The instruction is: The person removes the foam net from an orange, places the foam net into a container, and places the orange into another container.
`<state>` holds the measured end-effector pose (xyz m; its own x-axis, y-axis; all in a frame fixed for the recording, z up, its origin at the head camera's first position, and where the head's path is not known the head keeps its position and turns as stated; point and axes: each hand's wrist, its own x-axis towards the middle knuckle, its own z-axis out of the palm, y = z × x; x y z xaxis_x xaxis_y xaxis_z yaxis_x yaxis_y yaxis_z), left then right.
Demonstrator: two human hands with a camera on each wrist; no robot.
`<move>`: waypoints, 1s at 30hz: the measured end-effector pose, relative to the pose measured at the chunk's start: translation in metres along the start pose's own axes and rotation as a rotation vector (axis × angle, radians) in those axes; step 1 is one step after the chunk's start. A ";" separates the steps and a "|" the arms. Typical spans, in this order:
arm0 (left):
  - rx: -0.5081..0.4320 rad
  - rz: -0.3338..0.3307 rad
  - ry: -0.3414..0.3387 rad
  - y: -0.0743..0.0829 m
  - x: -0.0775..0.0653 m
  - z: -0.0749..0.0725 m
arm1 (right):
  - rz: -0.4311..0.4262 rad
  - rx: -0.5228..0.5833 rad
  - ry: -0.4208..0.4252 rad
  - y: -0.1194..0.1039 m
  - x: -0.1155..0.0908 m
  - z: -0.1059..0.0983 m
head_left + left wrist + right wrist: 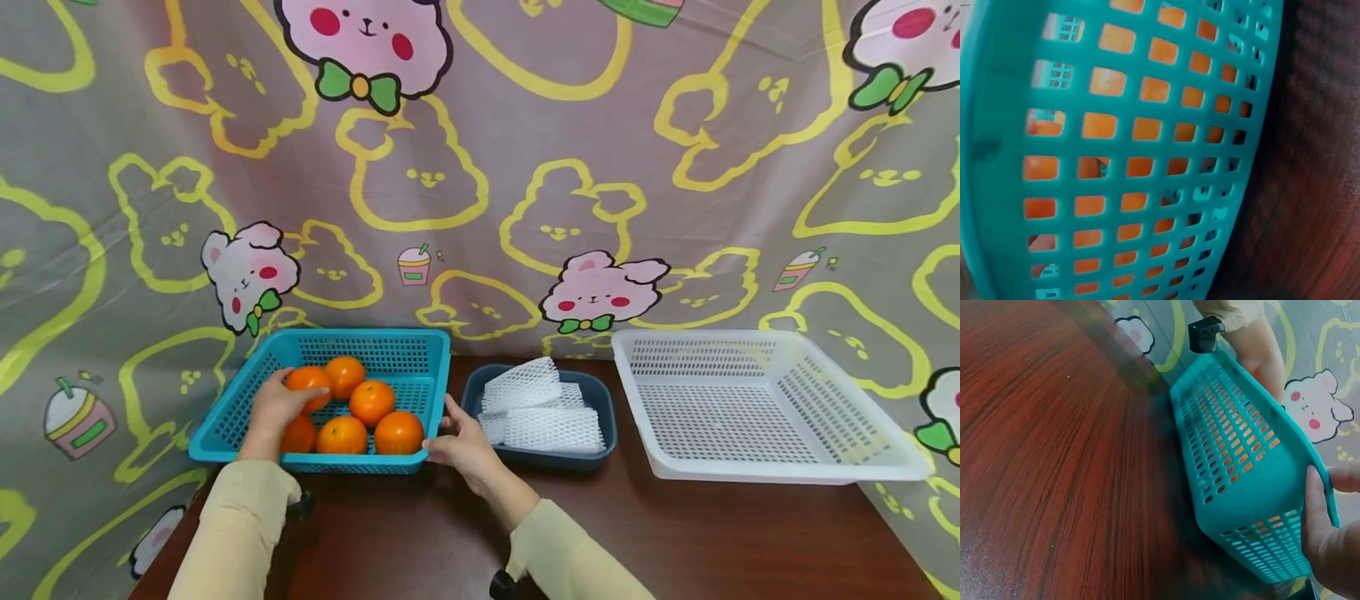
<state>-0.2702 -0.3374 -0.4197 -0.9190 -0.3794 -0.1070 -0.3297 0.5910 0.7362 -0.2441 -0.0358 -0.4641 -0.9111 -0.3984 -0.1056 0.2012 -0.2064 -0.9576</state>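
Observation:
A teal plastic basket (390, 350) at the left of the table holds several oranges (342, 435). Inside it, my left hand (276, 408) grips one orange (309, 388) at the basket's left side, thumb across its top. My right hand (467, 446) pinches the basket's front right corner; the right wrist view shows the thumb (1315, 509) outside the rim and a finger over the inner side. From the left wrist, the basket's perforated wall (1122, 115) fills the view, with orange fruit behind its holes and the left hand mostly hidden.
Right of the teal basket stands a dark blue tray (474, 385) with white foam net sleeves (555, 425) in it. A white perforated basket (712, 475) sits farther right on the brown table (405, 533). A patterned cloth (495, 250) hangs behind the table.

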 end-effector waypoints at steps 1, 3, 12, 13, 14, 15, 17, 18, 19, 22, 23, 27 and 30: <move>0.010 0.006 -0.002 -0.001 0.001 0.000 | 0.003 0.000 -0.001 0.000 0.000 0.000; 0.033 0.018 -0.001 -0.002 0.002 0.002 | 0.002 -0.005 -0.005 0.000 -0.001 0.000; 0.147 0.044 -0.065 0.004 0.004 0.015 | 0.009 -0.046 0.001 -0.003 -0.001 0.001; 0.153 0.048 -0.078 0.004 0.004 0.016 | 0.013 -0.047 0.004 -0.003 -0.001 0.001; 0.159 0.052 -0.092 0.005 0.004 0.016 | 0.016 -0.047 0.006 -0.003 -0.001 0.001; 0.169 0.056 -0.102 0.005 0.004 0.017 | 0.019 -0.047 0.009 -0.004 -0.001 0.002; 0.186 0.055 -0.121 0.004 0.005 0.018 | 0.023 -0.047 0.012 -0.003 -0.001 0.002; 0.201 0.052 -0.126 0.004 0.005 0.019 | 0.025 -0.046 0.013 -0.003 -0.001 0.002; 0.220 0.053 -0.125 0.003 0.005 0.019 | 0.027 -0.044 0.014 -0.003 -0.001 0.002; 0.261 0.050 -0.123 0.002 0.006 0.021 | 0.035 -0.039 0.010 -0.003 -0.001 0.002; 0.270 0.052 -0.121 0.002 0.006 0.021 | 0.036 -0.037 0.009 -0.003 -0.001 0.002; 0.280 0.068 -0.133 0.002 0.006 0.021 | 0.040 -0.027 0.009 -0.003 -0.001 0.001; 0.287 0.077 -0.153 0.003 0.006 0.020 | 0.049 -0.016 0.013 -0.002 -0.002 0.000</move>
<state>-0.2813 -0.3240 -0.4318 -0.9583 -0.2273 -0.1733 -0.2853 0.7987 0.5297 -0.2431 -0.0346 -0.4616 -0.9049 -0.3960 -0.1561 0.2401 -0.1721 -0.9554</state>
